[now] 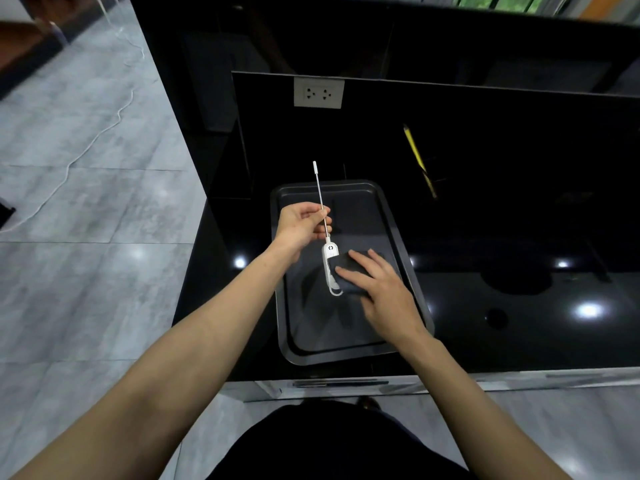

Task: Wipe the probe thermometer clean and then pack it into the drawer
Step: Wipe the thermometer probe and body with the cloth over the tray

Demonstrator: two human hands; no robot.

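The white probe thermometer [328,252] hangs over a dark baking tray [360,209], its thin metal probe pointing away from me and its white handle toward me. My left hand [301,225] pinches the probe shaft near the handle. My right hand [375,285] presses a dark folded cloth [346,271] against the right side of the handle. A drawer front with a handle [339,383] shows below the counter edge, shut.
The tray sits on a glossy black countertop [519,237]. A yellow pen-like tool [417,159] lies at the back right. A white wall socket [318,93] is behind. Grey tiled floor with a white cable [86,143] lies to the left.
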